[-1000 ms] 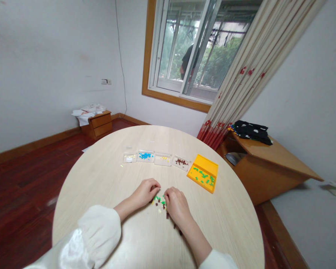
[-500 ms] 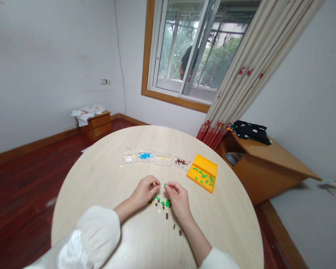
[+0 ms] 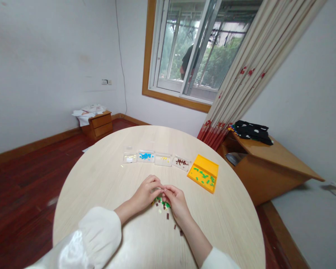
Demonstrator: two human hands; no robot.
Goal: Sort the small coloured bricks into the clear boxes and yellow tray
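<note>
My left hand (image 3: pixel 149 191) and my right hand (image 3: pixel 177 200) meet at the fingertips over the near middle of the round table. Both are closed in a pinch. Whatever lies between the fingers is hidden now; half a second ago a tiny green toy brick showed at the right fingertips. Just below the hands lies a loose pile of small green bricks (image 3: pixel 168 205), with brown and pale yellow bits among them, partly covered by the fingers. A flat brown brick (image 3: pixel 168 216) rests apart from the pile, and a couple more brown ones trail toward my right forearm.
Beyond my hands, clear trays hold white-yellow, blue (image 3: pixel 146 156), yellow and brown pieces (image 3: pixel 182 162). To their right an open orange-yellow box (image 3: pixel 204 164) contains green pieces. A wooden cabinet (image 3: pixel 285 153) with dark cloth stands right of the table (image 3: pixel 95 186).
My hands have come together: the fingertips were apart, with a green brick showing at the right ones, and now touch. The view has shifted slightly.
</note>
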